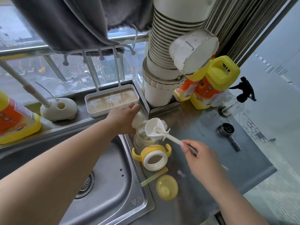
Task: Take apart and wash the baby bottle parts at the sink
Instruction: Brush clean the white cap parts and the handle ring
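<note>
Brushed steel everywhere: a dull, scuffed counter (203, 127) runs beside a pressed-steel sink (110, 184) with a perforated round drain (86, 184), under a rain-streaked window. On the counter's near edge lies the baby bottle (142, 137), a clear, faintly ribbed plastic body on its side, its open mouth toward the camera, ringed by a smooth white screw collar (154, 161) with two curved yellow handles. Left hand (123, 117) reaches over the far end of the bottle, curled round a pale, rounded white piece (138, 119); what exactly that piece is, the palm hides. Right hand (198, 158) pinches the thin white handle of the bottle brush (155, 129) between thumb and fingers, the fan-shaped, short-bristled head resting on top of the bottle. Just in front lie a translucent yellow domed cap (167, 187) and a flat pale-yellow straw-like strip (154, 177), apart from each other. Behind, a white tray with a wood-grain bottom (112, 101), a lumpy white stone-like holder (58, 109), yellow glossy detergent bottles (212, 85), and a ribbed white pipe (172, 46) cut off at the top. Left bottle (14, 120) is cropped by the frame edge.
</note>
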Demonstrator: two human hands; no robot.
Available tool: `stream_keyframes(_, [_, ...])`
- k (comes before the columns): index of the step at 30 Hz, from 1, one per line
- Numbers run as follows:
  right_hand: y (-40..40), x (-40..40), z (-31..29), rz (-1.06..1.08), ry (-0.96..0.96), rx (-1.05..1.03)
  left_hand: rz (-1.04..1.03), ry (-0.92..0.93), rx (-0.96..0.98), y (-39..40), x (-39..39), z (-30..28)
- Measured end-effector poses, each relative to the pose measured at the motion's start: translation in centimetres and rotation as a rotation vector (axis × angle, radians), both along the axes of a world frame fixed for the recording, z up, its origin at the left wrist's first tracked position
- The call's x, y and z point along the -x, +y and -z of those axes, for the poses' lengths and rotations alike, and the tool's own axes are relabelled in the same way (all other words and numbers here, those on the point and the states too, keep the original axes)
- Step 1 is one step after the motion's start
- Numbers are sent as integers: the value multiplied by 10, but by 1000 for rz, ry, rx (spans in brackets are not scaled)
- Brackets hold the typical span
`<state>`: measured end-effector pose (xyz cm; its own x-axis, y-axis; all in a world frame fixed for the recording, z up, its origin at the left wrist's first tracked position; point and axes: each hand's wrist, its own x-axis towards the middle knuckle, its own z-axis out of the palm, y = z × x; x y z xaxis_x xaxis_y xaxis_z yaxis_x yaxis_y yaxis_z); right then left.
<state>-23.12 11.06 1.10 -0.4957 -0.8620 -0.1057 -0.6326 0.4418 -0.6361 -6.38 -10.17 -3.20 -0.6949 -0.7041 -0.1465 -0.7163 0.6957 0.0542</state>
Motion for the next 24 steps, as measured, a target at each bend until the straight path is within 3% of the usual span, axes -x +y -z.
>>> stream_keyframes(4, [-1,-1,-4,-12,4,-1,-155,62,-133,6,-14,-1])
stream_keyframes(6, [-4,-3,-8,-20,-3,11,-295,182,-232,12,-28,-4])
stream_keyframes(12, [-23,-24,-34,-162,8,70,-663,914,-741,51,-87,-35])
stream_keyframes(15, [-36,-45,-50,-278,29,87,-738,1134,-938,73,-123,-61])
stream_keyframes(18, [-51,-75,-68,-404,40,112,-746,1258,-1063,88,-159,-83])
stream_keyframes(24, [-71,-137,-81,-573,73,70,-742,1308,-1021,106,-228,-110])
